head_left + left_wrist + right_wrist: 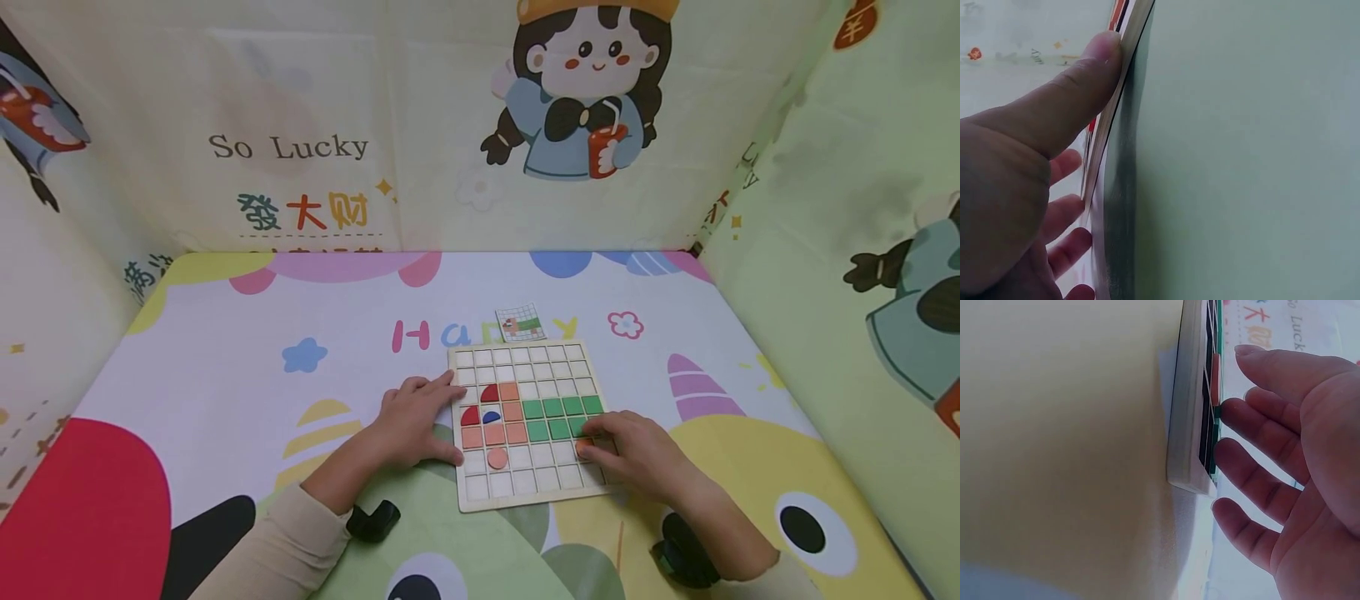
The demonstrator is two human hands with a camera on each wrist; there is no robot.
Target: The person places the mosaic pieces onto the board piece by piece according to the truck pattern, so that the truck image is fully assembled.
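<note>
A pale wooden grid board (558, 481) lies on the table with colored tiles in some of its squares. Green square tiles (558, 428) fill two rows on the right; salmon square tiles (516, 432), red curved tiles (489, 393) and a blue half-round piece (491, 417) sit on the left. One salmon disc (497, 458) lies below them. My left hand (412, 421) rests along the board's left edge, thumb (1100, 59) touching its side. Over the right part, my right hand (633, 450) has fingers spread around an orange tile (1214, 380) on the board, its thumb and fingertips apart.
A small printed pattern card (521, 323) lies just beyond the board's far edge. Black straps (372, 522) with wrist cameras sit at both wrists. Printed cloth covers the table, and upright printed sheets (435, 125) stand behind and at both sides.
</note>
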